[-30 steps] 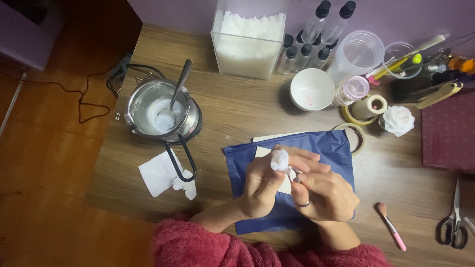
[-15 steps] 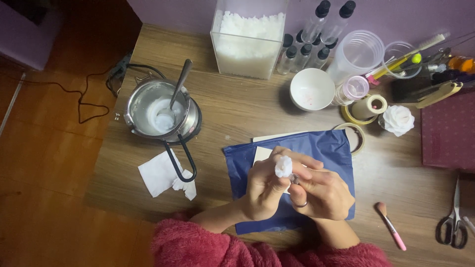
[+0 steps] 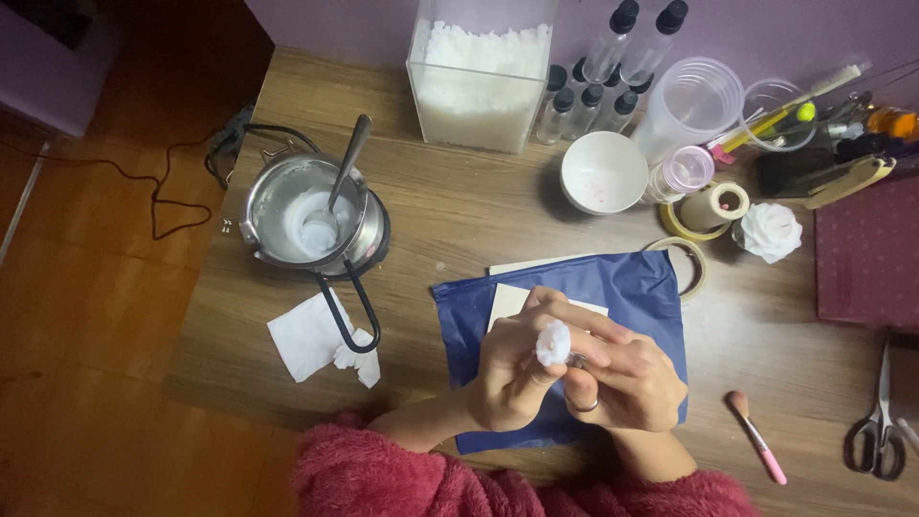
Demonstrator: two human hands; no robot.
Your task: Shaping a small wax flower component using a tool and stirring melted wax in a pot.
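**wickfan:** Head view question: what's going on with the little white flower? Which hand actually has it?

**meltpot_jo:** Looks like both. The left hand is curled up around its lower part from underneath, and the right hand comes in from the side with fingertips pinched on something small and metallic just beside it. I can't make out what that bit is. Neither hand is loose; both are closed on the flower.

**wickfan:** Where is it relative to the bench?

**meltpot_jo:** Lifted off the bench, over the blue sheet near the front edge, with a white card lying on the sheet just behind the hands. The flower faces up toward the camera, sitting right between the two hands, left thumb nearest.

**wickfan:** Anything else nearby?

**meltpot_jo:** Metal pot with a spoon toward the left edge, white bowl at the back, a second white flower and scissors off to the right.
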